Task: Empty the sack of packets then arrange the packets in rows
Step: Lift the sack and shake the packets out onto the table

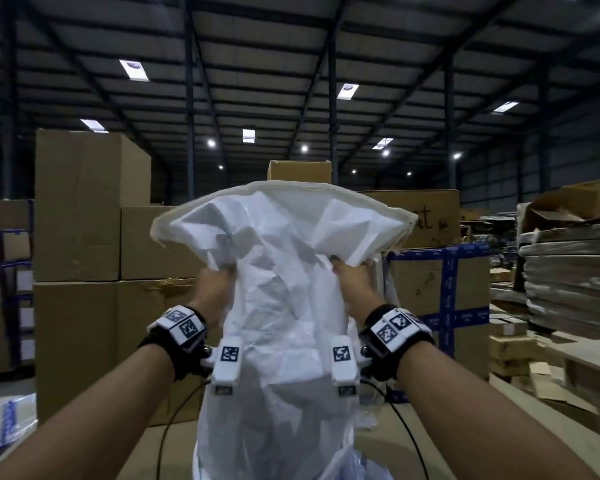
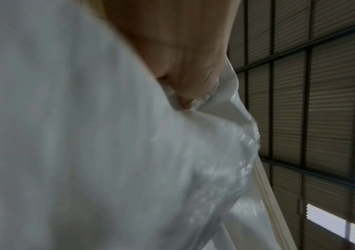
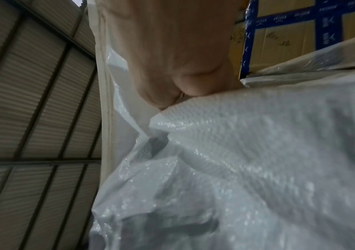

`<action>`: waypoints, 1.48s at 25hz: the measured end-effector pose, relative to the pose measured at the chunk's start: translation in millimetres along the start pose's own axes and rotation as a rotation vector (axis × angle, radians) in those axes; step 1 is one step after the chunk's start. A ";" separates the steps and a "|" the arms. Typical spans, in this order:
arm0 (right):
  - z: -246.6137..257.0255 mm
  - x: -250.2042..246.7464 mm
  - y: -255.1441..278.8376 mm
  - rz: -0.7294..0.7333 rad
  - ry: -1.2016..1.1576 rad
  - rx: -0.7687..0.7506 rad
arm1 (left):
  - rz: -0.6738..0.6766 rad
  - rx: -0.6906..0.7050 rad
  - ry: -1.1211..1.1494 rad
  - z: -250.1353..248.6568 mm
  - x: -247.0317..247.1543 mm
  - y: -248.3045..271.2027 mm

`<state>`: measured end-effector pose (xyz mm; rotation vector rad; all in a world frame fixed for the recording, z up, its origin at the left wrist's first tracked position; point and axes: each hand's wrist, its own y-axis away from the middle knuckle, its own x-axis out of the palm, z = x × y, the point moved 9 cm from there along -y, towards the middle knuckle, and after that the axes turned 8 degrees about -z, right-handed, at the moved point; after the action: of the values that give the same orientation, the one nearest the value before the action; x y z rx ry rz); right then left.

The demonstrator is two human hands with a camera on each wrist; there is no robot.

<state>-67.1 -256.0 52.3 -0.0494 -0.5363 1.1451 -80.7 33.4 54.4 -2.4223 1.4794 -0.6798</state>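
A large white woven sack is held up in front of me, its stitched cream seam end uppermost and its body hanging down between my forearms. My left hand grips a bunch of sack fabric on the left side. My right hand grips the fabric on the right. In the left wrist view my left hand has curled fingers sunk into the sack. The right wrist view shows my right hand bunching the shiny weave of the sack. No packets are visible.
Stacked cardboard boxes stand behind on the left and centre. A box with blue tape is at the right, with wrapped flat stacks beyond it. A light table surface lies below the sack. A wrapped bundle sits at the lower left.
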 end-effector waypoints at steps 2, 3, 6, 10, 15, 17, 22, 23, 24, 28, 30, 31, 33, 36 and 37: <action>-6.6 -31.0 -13.4 -0.148 -0.031 0.017 | -0.119 0.083 -0.099 -4.4 -29.3 -14.6; -12.1 -39.3 -18.1 -0.171 -0.041 0.028 | -0.136 0.090 -0.104 -2.8 -38.3 -19.1; -14.8 -26.0 -14.9 -0.076 0.061 0.000 | -0.079 0.120 -0.084 -6.7 -33.1 -12.2; 1.3 -30.5 -22.6 -0.088 0.123 -0.073 | -0.081 0.104 -0.042 4.5 -54.0 -22.8; 2.1 -55.8 -45.2 -0.031 0.195 -0.109 | 0.009 0.049 -0.028 13.0 -72.7 -39.5; -4.2 -40.4 -32.3 0.088 0.104 -0.046 | 0.107 0.061 -0.052 5.9 -51.7 -29.5; -10.4 -21.9 -10.5 0.110 0.069 -0.138 | 0.074 0.111 0.010 4.1 -32.2 -17.3; -6.7 -29.7 -13.4 0.030 0.107 -0.164 | -0.019 0.159 -0.061 1.1 -46.3 -22.2; -0.4 -39.2 -19.0 -0.051 0.171 -0.195 | -0.088 0.231 -0.163 -7.6 -58.4 -24.7; 10.8 -52.5 -38.7 -0.018 0.244 -0.193 | -0.192 0.342 -0.260 -18.5 -86.8 -33.9; -10.3 -42.9 -33.0 0.168 0.228 -0.068 | -0.185 0.263 -0.185 -7.6 -91.8 -35.5; -23.7 -39.9 -28.6 0.244 0.292 -0.031 | -0.174 0.236 -0.176 1.6 -94.0 -40.4; -42.6 -36.6 -23.5 0.281 0.394 -0.046 | -0.155 0.216 -0.199 11.0 -95.8 -45.2; -42.5 -52.0 -32.0 0.003 0.328 -0.131 | -0.144 0.188 -0.280 12.6 -96.3 -51.9; -42.4 -58.4 -36.3 -0.079 0.304 -0.120 | -0.136 0.175 -0.305 12.7 -98.1 -53.5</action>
<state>-35.6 -312.8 4.2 -0.2985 -0.3323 1.0045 -70.5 144.3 39.2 -2.3779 1.1002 -0.4205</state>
